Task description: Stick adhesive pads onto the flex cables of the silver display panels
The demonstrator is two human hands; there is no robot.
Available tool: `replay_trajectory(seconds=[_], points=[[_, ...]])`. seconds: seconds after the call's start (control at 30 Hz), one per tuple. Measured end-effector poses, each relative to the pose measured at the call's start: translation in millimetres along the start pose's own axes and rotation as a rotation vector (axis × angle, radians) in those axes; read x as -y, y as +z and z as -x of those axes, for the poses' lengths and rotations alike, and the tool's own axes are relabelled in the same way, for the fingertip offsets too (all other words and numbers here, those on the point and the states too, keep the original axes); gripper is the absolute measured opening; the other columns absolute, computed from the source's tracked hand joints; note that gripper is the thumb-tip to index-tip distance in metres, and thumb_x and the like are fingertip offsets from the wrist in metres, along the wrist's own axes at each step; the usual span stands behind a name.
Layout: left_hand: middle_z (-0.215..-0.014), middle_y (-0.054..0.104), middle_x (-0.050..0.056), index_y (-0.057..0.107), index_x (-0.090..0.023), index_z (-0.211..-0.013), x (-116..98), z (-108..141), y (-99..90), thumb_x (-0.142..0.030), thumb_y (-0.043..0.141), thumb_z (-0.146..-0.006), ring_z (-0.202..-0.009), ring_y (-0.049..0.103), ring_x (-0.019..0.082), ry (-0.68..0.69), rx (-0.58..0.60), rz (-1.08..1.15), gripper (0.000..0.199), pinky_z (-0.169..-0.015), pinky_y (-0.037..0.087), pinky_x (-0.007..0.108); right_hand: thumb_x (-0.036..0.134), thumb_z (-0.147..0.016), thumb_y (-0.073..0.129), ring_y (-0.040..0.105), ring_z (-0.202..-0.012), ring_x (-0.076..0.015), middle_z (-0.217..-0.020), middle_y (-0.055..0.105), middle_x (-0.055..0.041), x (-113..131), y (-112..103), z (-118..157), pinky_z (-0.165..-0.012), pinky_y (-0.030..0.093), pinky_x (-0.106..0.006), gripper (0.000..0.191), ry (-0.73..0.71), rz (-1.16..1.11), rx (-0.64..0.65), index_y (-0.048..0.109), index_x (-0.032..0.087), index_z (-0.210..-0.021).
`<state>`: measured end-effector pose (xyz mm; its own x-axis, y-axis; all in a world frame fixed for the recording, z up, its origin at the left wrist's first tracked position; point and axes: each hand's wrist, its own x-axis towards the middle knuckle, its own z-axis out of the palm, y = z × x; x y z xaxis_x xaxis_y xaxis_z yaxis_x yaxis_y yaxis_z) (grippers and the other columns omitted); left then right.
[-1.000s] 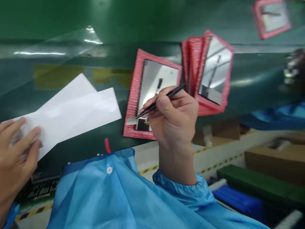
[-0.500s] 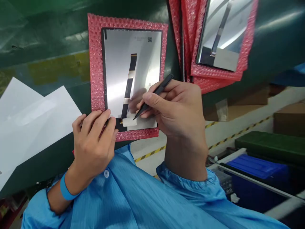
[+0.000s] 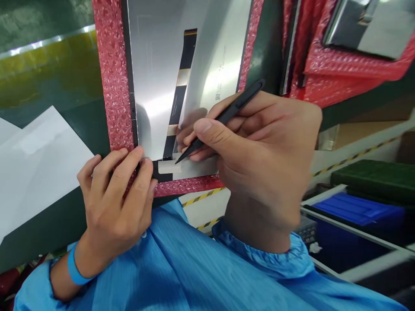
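Observation:
A silver display panel (image 3: 155, 65) with a black ribbon cable (image 3: 178, 103) lies on red bubble wrap (image 3: 113, 86). Near the panel's lower edge, a pale strip (image 3: 166, 167) covers the cable's base. My right hand (image 3: 256, 151) grips a black pointed tool (image 3: 238, 106), its tip at the strip. The panel's surface mirrors the fingers. At the lower left corner, my left hand (image 3: 119, 194) rests on the panel's edge and the wrap, fingers slightly spread; nothing shows in its grasp.
White sheets (image 3: 39, 172) lie on the green table (image 3: 58, 220) at the left. At the upper right, another panel (image 3: 382, 39) sits on stacked red bubble wrap (image 3: 343, 67). Beyond the table's edge are a blue bin (image 3: 356, 209) and cardboard boxes (image 3: 359, 134).
The view has come closer, so the panel and hands look larger. The tool tip has shifted slightly left along the pale strip. My left hand stays at the panel's corner.

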<state>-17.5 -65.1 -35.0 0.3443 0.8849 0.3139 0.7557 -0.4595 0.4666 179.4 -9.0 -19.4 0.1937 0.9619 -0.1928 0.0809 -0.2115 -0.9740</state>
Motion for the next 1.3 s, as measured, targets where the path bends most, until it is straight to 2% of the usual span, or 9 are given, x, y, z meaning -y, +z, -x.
replay_trajectory(seconds=[0.13, 0.33, 0.57, 0.97, 1.2, 1.3], points=[[-0.13, 0.078, 0.019, 0.071, -0.014, -0.126, 0, 0, -0.1, -0.012, 0.078, -0.092, -0.122, 0.072, 0.038, -0.001, 0.01, 0.003, 0.035, -0.104, 0.055, 0.063, 0.03, -0.088, 0.091, 0.073, -0.061, -0.0168, -0.075, 0.077, 0.0007, 0, 1, 2, -0.048, 0.063, -0.026, 0.02, -0.004, 0.046, -0.017, 0.076, 0.027, -0.077], [-0.129, 0.078, 0.019, 0.072, -0.014, -0.124, -1, 1, 0.0, -0.012, 0.079, -0.092, -0.123, 0.072, 0.038, -0.004, 0.011, -0.011, 0.033, -0.107, 0.054, 0.064, 0.025, -0.089, 0.091, 0.074, -0.062, -0.0159, -0.075, 0.078, -0.0011, -3, 2, 3, -0.048, 0.062, -0.022, 0.017, -0.025, 0.013, -0.019, 0.077, 0.023, -0.08], [-0.129, 0.077, 0.022, 0.079, -0.018, -0.115, -4, 0, 2.8, -0.003, 0.082, -0.085, -0.121, 0.074, 0.041, 0.003, -0.017, -0.019, 0.033, -0.106, 0.051, 0.07, 0.007, -0.094, 0.079, 0.076, -0.063, -0.0102, -0.076, 0.077, 0.0062, -6, 0, 4, -0.05, 0.061, -0.014, 0.019, -0.032, 0.009, 0.004, 0.076, 0.022, -0.083], [-0.133, 0.075, 0.02, 0.079, -0.02, -0.119, -4, 1, 3.0, -0.006, 0.08, -0.089, -0.125, 0.072, 0.039, 0.017, 0.012, -0.048, 0.033, -0.11, 0.048, 0.071, 0.01, -0.095, 0.079, 0.077, -0.064, -0.0123, -0.07, 0.073, 0.0078, -3, 1, 4, -0.047, 0.061, -0.016, 0.018, -0.067, 0.102, -0.024, 0.078, 0.024, -0.084], [-0.132, 0.075, 0.018, 0.078, -0.02, -0.118, -9, 1, 0.5, -0.009, 0.08, -0.089, -0.124, 0.07, 0.044, 0.012, 0.032, -0.135, 0.032, -0.11, 0.046, 0.075, 0.004, -0.091, 0.079, 0.078, -0.068, -0.0141, -0.07, 0.071, 0.0064, -2, 7, 12, -0.05, 0.06, -0.02, 0.018, -0.16, 0.179, -0.134, 0.075, 0.02, -0.085], [-0.135, 0.074, 0.018, 0.077, -0.019, -0.122, -11, 2, -2.8, -0.011, 0.08, -0.089, -0.131, 0.067, 0.045, 0.026, 0.07, -0.168, 0.034, -0.116, 0.042, 0.075, 0.008, -0.093, 0.078, 0.078, -0.066, -0.0153, -0.075, 0.075, 0.0039, -5, 2, 14, -0.051, 0.062, -0.024, 0.015, -0.129, 0.149, -0.183, 0.074, 0.021, -0.086]])
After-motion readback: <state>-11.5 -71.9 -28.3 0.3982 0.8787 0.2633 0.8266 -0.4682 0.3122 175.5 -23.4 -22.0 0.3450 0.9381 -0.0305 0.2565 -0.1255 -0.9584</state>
